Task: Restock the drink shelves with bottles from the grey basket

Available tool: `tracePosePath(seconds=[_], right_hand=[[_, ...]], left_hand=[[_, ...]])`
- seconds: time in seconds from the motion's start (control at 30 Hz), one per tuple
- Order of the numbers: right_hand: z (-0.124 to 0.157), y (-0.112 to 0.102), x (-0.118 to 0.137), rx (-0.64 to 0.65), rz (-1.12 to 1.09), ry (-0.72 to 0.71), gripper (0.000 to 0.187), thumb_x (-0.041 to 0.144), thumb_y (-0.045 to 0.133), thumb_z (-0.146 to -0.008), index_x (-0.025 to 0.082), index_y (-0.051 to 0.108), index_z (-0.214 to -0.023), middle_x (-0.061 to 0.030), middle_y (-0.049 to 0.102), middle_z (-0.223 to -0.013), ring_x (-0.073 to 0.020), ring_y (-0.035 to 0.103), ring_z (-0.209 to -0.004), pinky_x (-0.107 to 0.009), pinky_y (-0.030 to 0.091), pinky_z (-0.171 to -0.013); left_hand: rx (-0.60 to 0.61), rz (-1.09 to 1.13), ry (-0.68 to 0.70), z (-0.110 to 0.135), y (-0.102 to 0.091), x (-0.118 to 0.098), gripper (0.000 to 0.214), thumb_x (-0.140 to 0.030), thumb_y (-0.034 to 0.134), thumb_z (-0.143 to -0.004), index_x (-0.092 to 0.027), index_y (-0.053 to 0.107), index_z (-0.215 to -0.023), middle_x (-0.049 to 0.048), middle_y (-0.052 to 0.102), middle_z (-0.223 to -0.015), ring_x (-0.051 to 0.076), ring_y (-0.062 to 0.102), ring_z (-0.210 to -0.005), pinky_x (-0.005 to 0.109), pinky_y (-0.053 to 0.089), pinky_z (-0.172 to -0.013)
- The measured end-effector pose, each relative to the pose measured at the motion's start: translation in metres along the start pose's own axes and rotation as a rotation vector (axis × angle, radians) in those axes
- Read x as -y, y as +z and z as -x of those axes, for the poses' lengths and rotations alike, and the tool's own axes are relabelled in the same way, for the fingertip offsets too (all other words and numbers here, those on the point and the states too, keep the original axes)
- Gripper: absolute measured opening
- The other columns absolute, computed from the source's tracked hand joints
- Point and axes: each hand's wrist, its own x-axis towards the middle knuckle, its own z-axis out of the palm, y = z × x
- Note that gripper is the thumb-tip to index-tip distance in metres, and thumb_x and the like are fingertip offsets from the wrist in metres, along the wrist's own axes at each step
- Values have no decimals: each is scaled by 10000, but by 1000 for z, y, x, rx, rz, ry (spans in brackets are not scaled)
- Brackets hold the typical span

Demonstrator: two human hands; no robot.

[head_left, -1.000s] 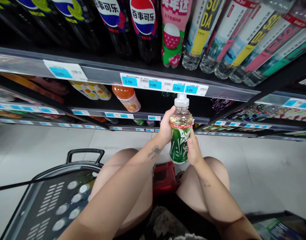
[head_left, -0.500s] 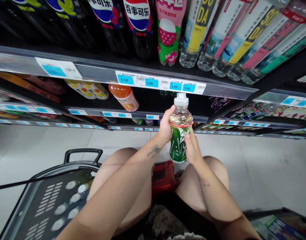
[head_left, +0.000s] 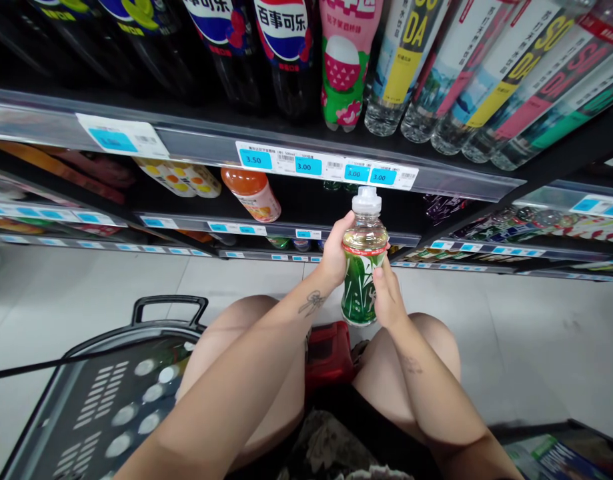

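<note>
A drink bottle (head_left: 359,283) with a green label, a red band and a white cap is held upright between my two hands, in front of the lower shelves. My left hand (head_left: 337,250) grips it from the left, near its shoulder. Around its lower right side, my right hand (head_left: 387,293) is closed, with the thumb on the label. The far fingers of both hands are hidden behind the bottle. Just beyond the cap is a shelf edge with price tags (head_left: 309,165). On the shelf beneath it stands an orange drink bottle (head_left: 253,195).
Cola bottles (head_left: 286,60), a pink bottle (head_left: 342,73) and clear soda bottles (head_left: 393,73) line the upper shelf. At my left stands a black basket (head_left: 103,380) holding several white-capped bottles. A red object (head_left: 329,357) is between my legs. Packages (head_left: 561,457) lie at lower right.
The view has shifted slightly, so the shelves appear a little further right. Both hands keep the same hold on the bottle.
</note>
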Motion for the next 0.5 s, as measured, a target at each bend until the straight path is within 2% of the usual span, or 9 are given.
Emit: tracePosePath(seconds=[0.1, 0.17, 0.23, 0.3, 0.37, 0.5], right_hand=[[-3, 2, -1, 11, -53, -21, 658, 667, 345, -966, 195, 433, -1416, -103, 611, -1301, -277, 583, -1218, -383, 490, -1012], [-6, 5, -3, 29, -117, -47, 680, 644, 546, -889, 188, 452, -1385, -107, 610, -1307, -276, 589, -1207, -382, 489, -1011], [-9, 10, -6, 18, -135, -11, 742, 556, 748, -755, 183, 478, -1337, -108, 637, -1262, -272, 623, -1137, -383, 507, -976], [-13, 13, -8, -31, -76, 82, 729, 459, 825, -668, 190, 511, -1268, -95, 673, -1183, -266, 654, -1050, -388, 524, -927], [-16, 15, -10, -69, 40, 184, 634, 411, 814, -658, 205, 534, -1188, -74, 697, -1093, -269, 668, -983, -405, 529, -882], [-19, 15, -16, -17, 253, 314, 566, 370, 796, -673, 227, 519, -1146, -45, 703, -1006, -295, 669, -964, -426, 517, -841]], left_hand=[[-4, -16, 20, -3, -2, 2, 464, -591, 650, -733, -134, 652, -816, 87, 716, -748, 257, 720, -825, 346, 577, -779], [-48, -46, 31, -8, -7, 6, 472, -598, 658, -733, -137, 662, -834, 81, 721, -772, 243, 713, -834, 333, 561, -802], [-115, -125, 22, -13, -15, 8, 488, -616, 644, -750, -143, 678, -865, 73, 728, -812, 228, 704, -846, 325, 543, -830], [-181, -295, 3, -18, -25, 9, 516, -644, 617, -773, -149, 697, -893, 71, 736, -872, 223, 694, -877, 319, 522, -859], [-226, -532, -29, -19, -34, 7, 528, -660, 626, -769, -159, 710, -910, 70, 738, -918, 230, 687, -907, 315, 508, -852], [-214, -966, -128, -16, -44, -1, 452, -578, 783, -648, -193, 722, -877, 51, 737, -886, 251, 684, -894, 299, 495, -759]])
